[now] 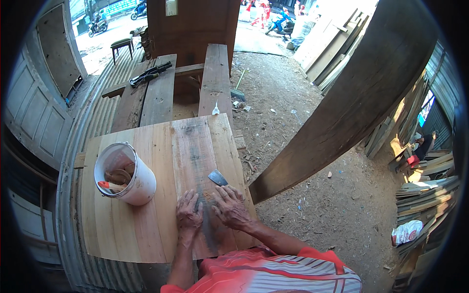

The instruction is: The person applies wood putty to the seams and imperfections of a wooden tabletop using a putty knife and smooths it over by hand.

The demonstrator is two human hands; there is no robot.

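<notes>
My left hand (189,211) lies on the planked wooden panel (161,146), fingers stretched out and holding nothing. To its right, my right hand (230,209) rests with its fingers spread over the wood. A putty knife blade (218,177) lies flat just beyond the right fingertips; whether a handle runs under them is hidden. A smear of brown crumbs or filler (208,195) shows between the hands, on a dark-stained strip. At the panel's left stands a white bucket (141,183) with brown paste inside and an orange-tipped tool (111,186) leaning in it.
A wide dark plank (342,107) rises slantwise close to the panel's right edge. Beyond the panel are rough boards (159,102) bearing a black tool (150,74), plus a small white nozzle-like piece (216,108). Stacked timber (425,200) and a person (421,151) are at far right.
</notes>
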